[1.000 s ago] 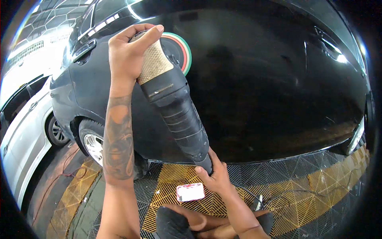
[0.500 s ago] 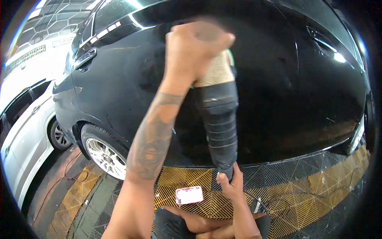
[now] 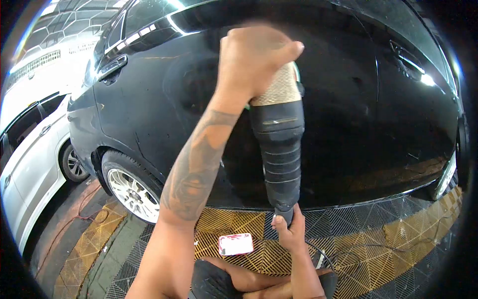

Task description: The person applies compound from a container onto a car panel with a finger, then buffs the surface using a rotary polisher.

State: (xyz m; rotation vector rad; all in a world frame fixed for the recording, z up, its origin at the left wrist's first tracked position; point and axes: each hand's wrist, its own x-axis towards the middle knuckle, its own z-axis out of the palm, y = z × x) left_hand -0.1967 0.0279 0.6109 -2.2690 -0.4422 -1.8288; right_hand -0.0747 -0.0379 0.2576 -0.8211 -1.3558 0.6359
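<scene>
A long black polisher (image 3: 282, 154) with a ribbed body stands nearly upright against the black car's door (image 3: 343, 129). Around its top end, over a beige textured band (image 3: 282, 89), my left hand (image 3: 256, 57) is closed, its fingers partly hidden and slightly blurred. My right hand (image 3: 290, 229) grips the narrow rear end of the polisher low down, thumb on the near side. The polisher's pad is hidden behind my left hand and the tool. Faint smudges show on the dark paint.
A pinkish-edged white rectangular item (image 3: 236, 244) lies on the yellow and black grid floor (image 3: 358, 244) before my crossed legs. A cable (image 3: 318, 251) runs from near my right hand. To the left are the car's wheel (image 3: 132, 194) and a white car (image 3: 37, 149).
The view has shifted slightly, so the car sits a little farther right. The polisher's top and my left hand have moved slightly right; both hands keep their hold.
</scene>
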